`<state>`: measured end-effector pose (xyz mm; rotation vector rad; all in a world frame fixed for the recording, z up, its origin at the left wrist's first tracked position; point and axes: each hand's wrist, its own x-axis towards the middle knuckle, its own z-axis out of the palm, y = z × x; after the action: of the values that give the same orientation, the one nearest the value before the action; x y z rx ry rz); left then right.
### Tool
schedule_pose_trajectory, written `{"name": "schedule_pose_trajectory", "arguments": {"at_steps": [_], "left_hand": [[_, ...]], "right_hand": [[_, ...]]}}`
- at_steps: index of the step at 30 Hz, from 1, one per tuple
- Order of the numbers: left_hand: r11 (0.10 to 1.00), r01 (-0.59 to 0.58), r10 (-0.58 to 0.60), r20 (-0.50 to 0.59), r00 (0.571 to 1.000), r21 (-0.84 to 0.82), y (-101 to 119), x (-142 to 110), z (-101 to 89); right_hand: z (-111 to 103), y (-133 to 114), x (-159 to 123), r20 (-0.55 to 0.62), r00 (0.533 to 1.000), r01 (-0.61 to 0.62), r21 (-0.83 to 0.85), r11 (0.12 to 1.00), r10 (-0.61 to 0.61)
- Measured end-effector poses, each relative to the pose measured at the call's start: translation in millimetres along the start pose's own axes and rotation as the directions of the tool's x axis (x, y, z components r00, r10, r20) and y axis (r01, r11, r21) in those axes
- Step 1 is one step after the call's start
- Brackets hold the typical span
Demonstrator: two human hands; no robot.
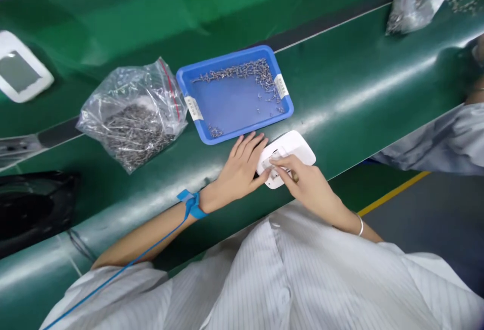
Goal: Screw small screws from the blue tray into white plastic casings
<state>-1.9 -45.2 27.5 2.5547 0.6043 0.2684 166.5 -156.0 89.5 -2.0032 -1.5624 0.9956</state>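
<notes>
A white plastic housing (297,149) lies on the green work surface in front of me, with a recess showing small slots and metal bits. My left hand (242,166) rests flat beside it, fingers stretched out, the thumb touching the housing's left edge. Over the recess, my right hand (302,178) has thumb and forefinger pinched together; whatever is between the fingertips is too small to make out. Just beyond the hands sits a blue tray (242,135) holding many small metal pieces (260,70), heaped along its far and right sides.
A clear zip bag (132,123) full of small metal pieces lies left of the tray. Another bag (418,2) is at the far right. A white device with a grey window (18,70) lies far left, above a black object (34,211). A blue wrist cord (151,246) trails from my left wrist.
</notes>
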Motion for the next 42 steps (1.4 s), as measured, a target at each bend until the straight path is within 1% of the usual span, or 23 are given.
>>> {"name": "schedule_pose_trajectory", "arguments": {"at_steps": [5,8,11,16,18,21,25,28,30,35,37,40,42], "left_hand": [[0.999,0.033,-0.033,0.013,0.999,-0.034,2.0,0.9,-1.4],[0.999,0.034,-0.033,0.024,0.999,-0.027,1.8,2.0,-0.6],[0.999,0.026,-0.025,0.053,0.998,-0.028,1.1,3.4,-1.2],[0.997,0.025,-0.018,0.100,0.995,-0.069,-0.1,4.6,-5.1],[0.997,0.029,-0.020,0.114,0.993,-0.078,-0.7,4.5,-5.8],[0.997,0.017,-0.008,0.113,0.994,-0.079,-1.1,4.4,-5.1],[0.996,0.016,-0.007,0.092,0.996,-0.087,-0.3,4.4,-3.5],[0.995,0.027,-0.019,0.084,0.996,-0.097,0.8,4.4,-4.0],[0.995,0.031,-0.023,0.084,0.996,-0.095,1.4,4.5,-4.9],[0.995,0.034,-0.026,0.088,0.996,-0.091,1.6,4.3,-6.4],[0.996,0.026,-0.019,0.085,0.996,-0.090,1.3,4.1,-6.5],[0.996,0.009,-0.002,0.082,0.997,-0.089,0.7,3.5,-6.6],[0.996,0.004,0.003,0.079,0.997,-0.087,0.5,3.2,-6.7]], "right_hand": [[-8.4,-5.5,7.8,0.068,0.995,0.087,-0.248,0.965,-0.072],[-9.7,-9.7,17.6,0.066,0.996,0.080,-0.362,0.929,-0.060],[-7.1,-14.1,27.0,0.059,0.998,0.051,-0.436,0.899,-0.028],[1.0,-20.6,34.3,0.034,0.998,-0.023,-0.469,0.883,0.043],[4.1,-20.8,34.5,0.029,0.998,-0.033,-0.470,0.882,0.053],[8.4,-18.3,32.4,0.029,0.999,-0.003,-0.489,0.873,0.020],[12.4,-14.3,28.1,-0.013,0.998,0.043,-0.513,0.857,-0.057],[12.5,-13.0,27.3,-0.039,0.998,0.027,-0.518,0.855,-0.055],[11.1,-12.8,28.6,-0.029,0.998,0.031,-0.515,0.857,-0.054],[7.6,-13.7,31.4,0.065,0.993,0.117,-0.513,0.850,-0.098],[8.5,-15.3,29.6,0.078,0.989,0.148,-0.557,0.817,-0.125],[11.7,-18.7,25.1,0.092,0.978,0.202,-0.669,0.715,-0.190],[13.8,-19.9,22.9,0.082,0.971,0.214,-0.718,0.662,-0.224]]}}
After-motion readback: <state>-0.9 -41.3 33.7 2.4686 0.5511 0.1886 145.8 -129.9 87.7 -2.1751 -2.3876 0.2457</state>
